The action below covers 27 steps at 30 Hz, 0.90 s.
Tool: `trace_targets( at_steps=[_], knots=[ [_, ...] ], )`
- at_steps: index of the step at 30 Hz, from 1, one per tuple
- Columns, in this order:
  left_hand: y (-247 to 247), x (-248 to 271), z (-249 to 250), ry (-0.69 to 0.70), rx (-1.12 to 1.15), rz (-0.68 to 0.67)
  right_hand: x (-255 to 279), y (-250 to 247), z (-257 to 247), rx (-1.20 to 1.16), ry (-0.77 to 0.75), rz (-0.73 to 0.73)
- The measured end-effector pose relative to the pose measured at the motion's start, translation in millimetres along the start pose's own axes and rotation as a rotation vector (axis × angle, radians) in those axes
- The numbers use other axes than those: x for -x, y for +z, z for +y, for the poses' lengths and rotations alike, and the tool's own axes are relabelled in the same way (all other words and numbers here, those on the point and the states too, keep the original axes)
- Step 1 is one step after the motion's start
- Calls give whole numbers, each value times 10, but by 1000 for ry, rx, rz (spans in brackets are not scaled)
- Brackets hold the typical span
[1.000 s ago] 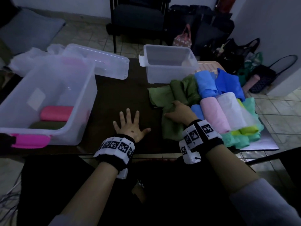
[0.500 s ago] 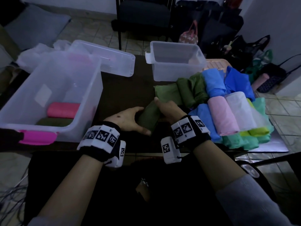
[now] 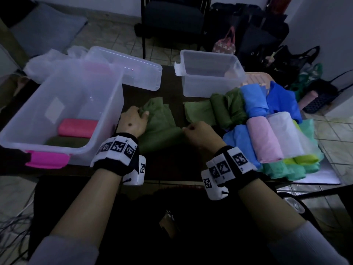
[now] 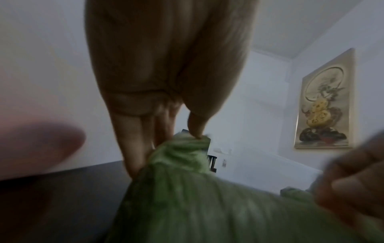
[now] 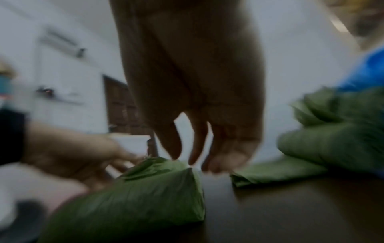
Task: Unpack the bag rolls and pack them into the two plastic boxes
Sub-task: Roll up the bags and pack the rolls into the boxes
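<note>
A loose dark-green bag roll [image 3: 160,123] lies on the dark table [image 3: 172,163] between my hands. My left hand [image 3: 143,114] pinches its bunched far end, with thumb and fingers closed on the plastic [image 4: 187,143]. My right hand [image 3: 188,129] is curled at the roll's near right corner and pinches its edge [image 5: 187,164]; that view is blurred. The large clear box [image 3: 107,104] on the left holds a pink roll [image 3: 77,128] and a dark green one [image 3: 65,142]. The smaller clear box [image 3: 210,88] stands at the back.
Further green rolls [image 3: 225,109] and blue, pink, white, yellow-green and teal rolls [image 3: 267,138] are heaped on the right. A clear lid [image 3: 133,73] lies behind the large box, beside crumpled clear plastic [image 3: 42,64]. Chair and bags stand beyond the table.
The left hand left the bare table and took hold of the green roll. Both hands have pulled it leftward, away from the pile, and it now lies apart from the other green rolls.
</note>
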<state>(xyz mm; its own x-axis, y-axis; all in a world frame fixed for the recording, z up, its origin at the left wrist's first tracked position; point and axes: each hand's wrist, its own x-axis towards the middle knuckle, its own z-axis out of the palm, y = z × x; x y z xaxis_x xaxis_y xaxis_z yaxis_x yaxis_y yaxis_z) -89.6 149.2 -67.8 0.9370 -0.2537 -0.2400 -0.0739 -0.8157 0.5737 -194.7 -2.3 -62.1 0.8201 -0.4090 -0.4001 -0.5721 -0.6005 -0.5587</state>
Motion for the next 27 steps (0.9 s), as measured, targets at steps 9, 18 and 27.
trace_targets(
  at_steps=[9,18,27],
  knots=[
    [-20,-80,126,198,-241,-132,-7,369,-296,667,-554,-109],
    [125,-149,-76,348,-386,-485,-64,437,-292,653,-479,-180],
    [216,-137,-28,344,-352,-507,-11,358,-198,442,-448,-280]
  ],
)
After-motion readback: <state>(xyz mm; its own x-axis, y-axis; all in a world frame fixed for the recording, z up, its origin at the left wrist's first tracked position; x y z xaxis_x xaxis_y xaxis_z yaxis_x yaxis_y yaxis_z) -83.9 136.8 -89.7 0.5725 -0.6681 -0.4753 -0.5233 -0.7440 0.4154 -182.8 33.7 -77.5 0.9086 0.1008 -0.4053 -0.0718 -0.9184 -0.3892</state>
